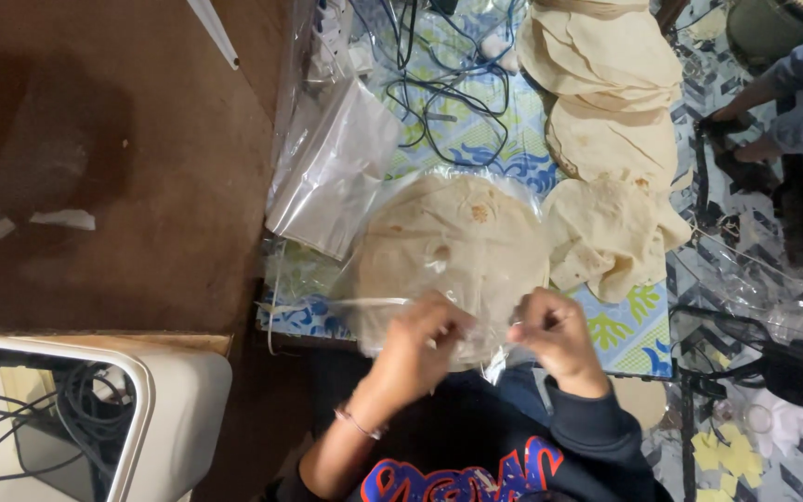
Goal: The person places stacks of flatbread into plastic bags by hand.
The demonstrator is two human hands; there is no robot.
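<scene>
A stack of round pale flatbreads sits inside a clear plastic bag [453, 246] on a table with a blue and green patterned cloth [629, 339]. My left hand [420, 339] and my right hand [550, 330] both pinch the open near end of that bag, close together at the table's front edge. The left wrist wears a thin bracelet. A thin strip of plastic runs leftward from my left hand.
Loose flatbreads lie in piles at the right [611, 232] and further back [606, 56]. A stack of empty clear bags [332, 172] lies left of the bagged stack. Black cables [439, 84] tangle behind. Another person's feet [755, 125] show at top right. A white container [95, 428] sits bottom left.
</scene>
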